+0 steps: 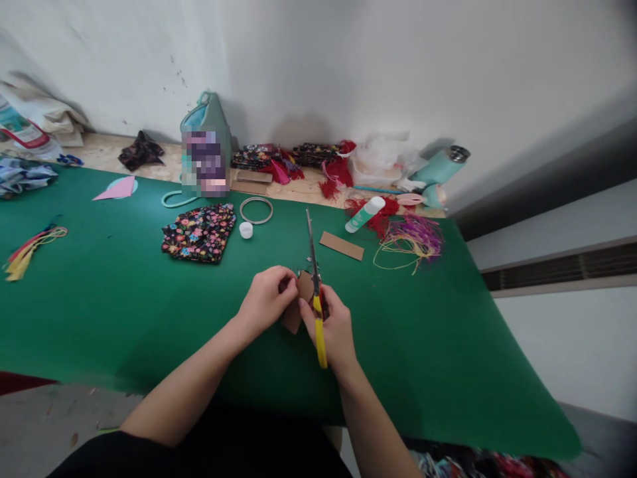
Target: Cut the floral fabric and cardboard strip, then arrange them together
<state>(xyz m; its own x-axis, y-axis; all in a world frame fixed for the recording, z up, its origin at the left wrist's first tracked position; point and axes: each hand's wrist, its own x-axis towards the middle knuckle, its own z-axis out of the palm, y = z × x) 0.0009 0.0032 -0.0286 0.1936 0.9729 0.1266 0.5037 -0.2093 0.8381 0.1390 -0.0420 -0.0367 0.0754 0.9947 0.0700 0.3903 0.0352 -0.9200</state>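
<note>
Scissors (314, 279) gripped in right hand (334, 332), blades upright; left hand (266, 299) pinches cardboard piece (300, 295).

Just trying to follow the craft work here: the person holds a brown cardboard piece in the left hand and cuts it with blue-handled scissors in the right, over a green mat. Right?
Nearly. The head view shows the scissors have yellow handles, not blue. The rest holds: the left hand holds the brown cardboard piece, the right hand works the scissors, over the green mat.
</note>
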